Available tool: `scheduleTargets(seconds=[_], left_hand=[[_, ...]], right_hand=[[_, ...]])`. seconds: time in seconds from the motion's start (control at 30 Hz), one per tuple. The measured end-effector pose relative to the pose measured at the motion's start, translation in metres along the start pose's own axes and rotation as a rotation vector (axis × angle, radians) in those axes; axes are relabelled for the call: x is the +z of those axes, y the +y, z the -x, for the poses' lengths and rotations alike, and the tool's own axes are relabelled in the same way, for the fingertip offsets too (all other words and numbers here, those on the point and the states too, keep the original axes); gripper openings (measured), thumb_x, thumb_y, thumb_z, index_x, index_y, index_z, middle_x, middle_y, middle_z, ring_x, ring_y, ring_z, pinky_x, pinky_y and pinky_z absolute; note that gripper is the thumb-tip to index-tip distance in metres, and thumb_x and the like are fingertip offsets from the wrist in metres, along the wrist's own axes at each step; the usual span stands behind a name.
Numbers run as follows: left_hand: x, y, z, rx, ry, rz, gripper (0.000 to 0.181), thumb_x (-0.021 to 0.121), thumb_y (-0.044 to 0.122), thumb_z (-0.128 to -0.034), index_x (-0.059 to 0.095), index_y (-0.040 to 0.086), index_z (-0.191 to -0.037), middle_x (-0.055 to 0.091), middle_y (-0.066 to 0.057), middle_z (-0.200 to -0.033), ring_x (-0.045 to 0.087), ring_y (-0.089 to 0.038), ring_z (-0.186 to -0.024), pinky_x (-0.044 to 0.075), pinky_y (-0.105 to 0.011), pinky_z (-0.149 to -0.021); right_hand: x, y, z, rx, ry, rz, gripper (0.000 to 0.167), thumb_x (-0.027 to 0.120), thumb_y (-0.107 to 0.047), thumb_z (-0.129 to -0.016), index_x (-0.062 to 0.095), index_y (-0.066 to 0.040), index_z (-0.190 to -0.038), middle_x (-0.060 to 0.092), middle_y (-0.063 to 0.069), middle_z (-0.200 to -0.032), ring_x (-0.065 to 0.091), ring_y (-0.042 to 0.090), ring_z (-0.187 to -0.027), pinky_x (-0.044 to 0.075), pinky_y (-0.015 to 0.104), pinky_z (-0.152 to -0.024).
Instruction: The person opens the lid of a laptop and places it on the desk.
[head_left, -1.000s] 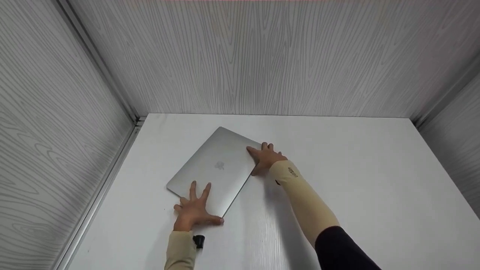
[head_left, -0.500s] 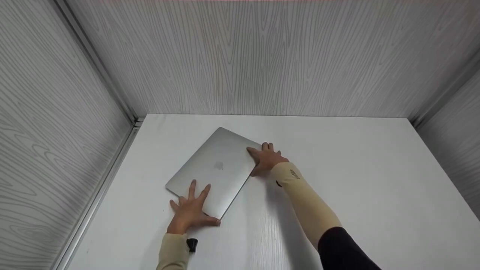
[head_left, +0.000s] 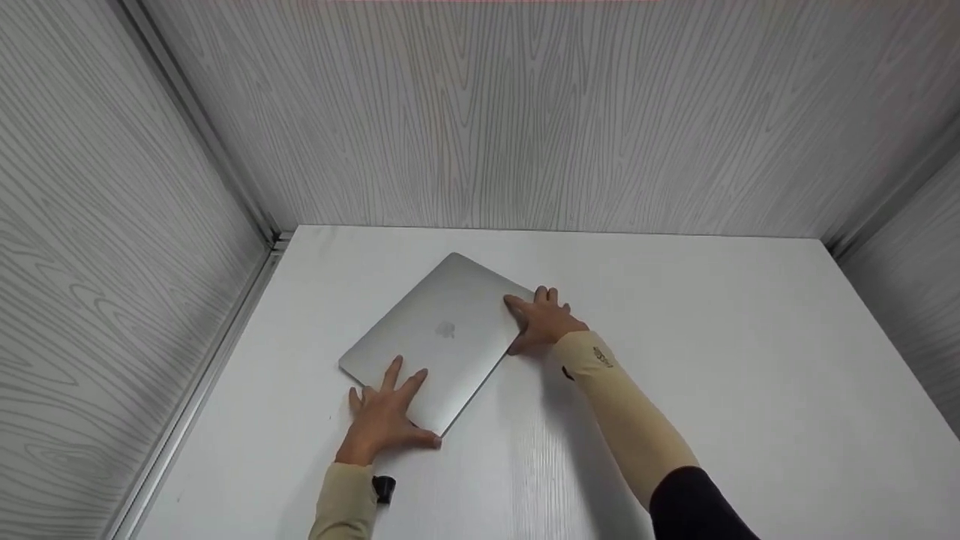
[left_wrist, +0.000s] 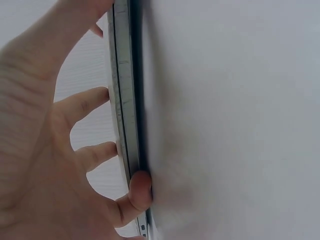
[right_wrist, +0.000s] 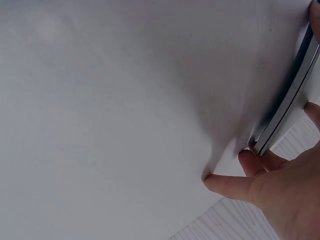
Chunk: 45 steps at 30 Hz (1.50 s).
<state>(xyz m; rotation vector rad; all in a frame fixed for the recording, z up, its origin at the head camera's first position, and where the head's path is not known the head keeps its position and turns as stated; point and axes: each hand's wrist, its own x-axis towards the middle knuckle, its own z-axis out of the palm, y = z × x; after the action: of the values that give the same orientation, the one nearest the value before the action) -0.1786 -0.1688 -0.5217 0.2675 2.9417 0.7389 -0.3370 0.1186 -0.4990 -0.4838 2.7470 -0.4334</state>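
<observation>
A closed silver laptop (head_left: 427, 322) with an apple logo on its lid lies slanted on the white table. My left hand (head_left: 382, 420) holds its near short side, two fingers spread over the lid and the thumb at the near corner. In the left wrist view, one fingertip (left_wrist: 140, 191) of that hand hooks round the laptop's edge (left_wrist: 127, 100). At the right corner my right hand (head_left: 546, 321) grips the laptop, one finger on the lid and the thumb at the long edge. The right wrist view shows fingers of this hand (right_wrist: 290, 185) about the laptop's corner (right_wrist: 285, 110).
The white tabletop (head_left: 712, 360) extends to the right and in front of the laptop. A grey wood-grain panel (head_left: 480, 112) stands behind the table. Another panel (head_left: 112, 300) with a metal rail (head_left: 202, 375) runs along the left side.
The laptop has turned slightly clockwise and its far end has shifted a little right, the right hand moving with it. The left hand and forearm have moved slightly left.
</observation>
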Motion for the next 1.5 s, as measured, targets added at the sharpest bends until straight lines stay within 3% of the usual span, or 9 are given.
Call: scheduleTargets(seconds=[0.27,0.47,0.77,1.03,1.27,1.5], left_hand=[[0.001,0.000,0.000,0.011,0.007,-0.022,0.108,0.099,0.046,-0.0540,0.055,0.011,-0.146,0.030,-0.027,-0.159,0.046,-0.071,-0.115,0.011,-0.084,-0.102],[0.002,0.001,-0.007,0.068,0.039,-0.034,0.104,0.100,0.045,-0.0529,0.059,0.010,-0.142,0.036,-0.027,-0.155,0.050,-0.070,-0.111,0.014,-0.082,-0.103],[0.000,0.002,-0.018,0.102,0.014,-0.060,0.104,0.101,0.043,-0.0514,0.060,0.011,-0.141,0.037,-0.025,-0.156,0.051,-0.067,-0.112,0.015,-0.081,-0.104],[0.000,-0.001,-0.026,0.128,-0.018,-0.056,0.103,0.100,0.044,-0.0532,0.059,0.014,-0.143,0.035,-0.022,-0.158,0.050,-0.065,-0.115,0.018,-0.079,-0.104],[0.000,0.000,-0.021,0.074,-0.073,-0.023,0.106,0.098,0.045,-0.0583,0.052,0.015,-0.149,0.027,-0.020,-0.163,0.046,-0.064,-0.117,0.019,-0.080,-0.103],[0.007,0.013,-0.015,-0.004,-0.047,-0.117,0.109,0.092,0.057,-0.0622,0.047,0.014,-0.152,0.027,-0.021,-0.162,0.045,-0.062,-0.117,0.024,-0.082,-0.098]], right_hand=[[0.004,0.003,0.005,-0.029,0.017,0.027,0.099,0.087,-0.047,-0.077,0.035,-0.026,-0.159,0.032,0.030,-0.142,0.035,0.044,-0.126,0.043,0.066,-0.096],[0.003,0.008,0.014,0.010,0.043,0.020,0.099,0.086,-0.048,-0.078,0.033,-0.027,-0.159,0.032,0.031,-0.142,0.041,0.047,-0.120,0.047,0.067,-0.090],[0.003,0.015,0.023,0.017,0.047,-0.007,0.099,0.087,-0.043,-0.079,0.034,-0.020,-0.159,0.029,0.037,-0.143,0.031,0.050,-0.130,0.038,0.070,-0.098],[0.002,0.019,0.028,0.066,0.029,-0.032,0.100,0.087,-0.044,-0.079,0.032,-0.021,-0.160,0.026,0.036,-0.145,0.030,0.051,-0.132,0.036,0.071,-0.100],[0.007,0.019,0.025,0.039,0.032,0.005,0.099,0.085,-0.045,-0.081,0.031,-0.020,-0.160,0.029,0.032,-0.145,0.029,0.047,-0.132,0.033,0.066,-0.105],[0.008,0.017,0.016,0.003,0.025,0.013,0.100,0.086,-0.041,-0.079,0.032,-0.014,-0.158,0.027,0.030,-0.151,0.026,0.044,-0.139,0.026,0.059,-0.114]])
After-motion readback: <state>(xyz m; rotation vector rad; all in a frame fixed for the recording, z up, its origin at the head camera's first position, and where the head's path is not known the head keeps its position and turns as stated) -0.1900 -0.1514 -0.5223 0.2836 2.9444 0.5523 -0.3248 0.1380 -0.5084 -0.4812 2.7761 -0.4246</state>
